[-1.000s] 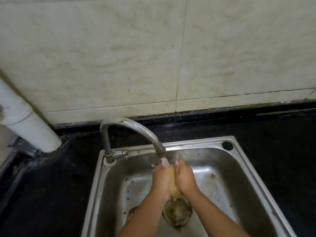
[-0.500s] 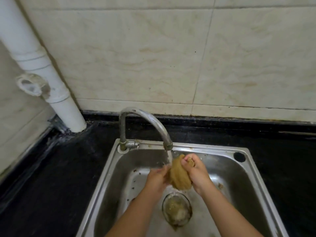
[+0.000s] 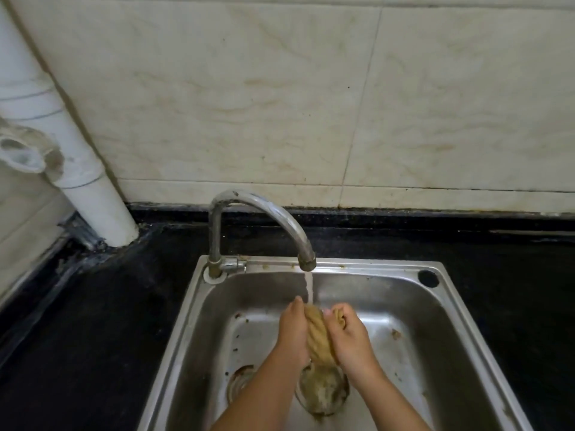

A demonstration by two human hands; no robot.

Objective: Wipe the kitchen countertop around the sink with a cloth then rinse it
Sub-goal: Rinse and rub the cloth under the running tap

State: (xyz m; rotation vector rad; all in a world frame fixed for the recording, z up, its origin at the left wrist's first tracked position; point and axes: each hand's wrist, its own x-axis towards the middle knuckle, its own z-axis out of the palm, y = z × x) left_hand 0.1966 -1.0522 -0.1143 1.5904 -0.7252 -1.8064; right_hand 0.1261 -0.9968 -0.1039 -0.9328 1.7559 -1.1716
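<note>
From my remote feed, cream marble-veined wall tiles rise at the far side, dimly lit; a white plastic drainpipe descends at the far left corner.

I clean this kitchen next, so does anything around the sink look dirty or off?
Brown specks dot the sink floor, the drain strainer holds yellowish gunk, and the white pipe has a ragged open side port.

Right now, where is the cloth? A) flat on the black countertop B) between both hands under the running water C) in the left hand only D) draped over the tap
B: the tan cloth is pressed between the left hand and right hand, with the tap stream landing on its top, over the sink.
</note>
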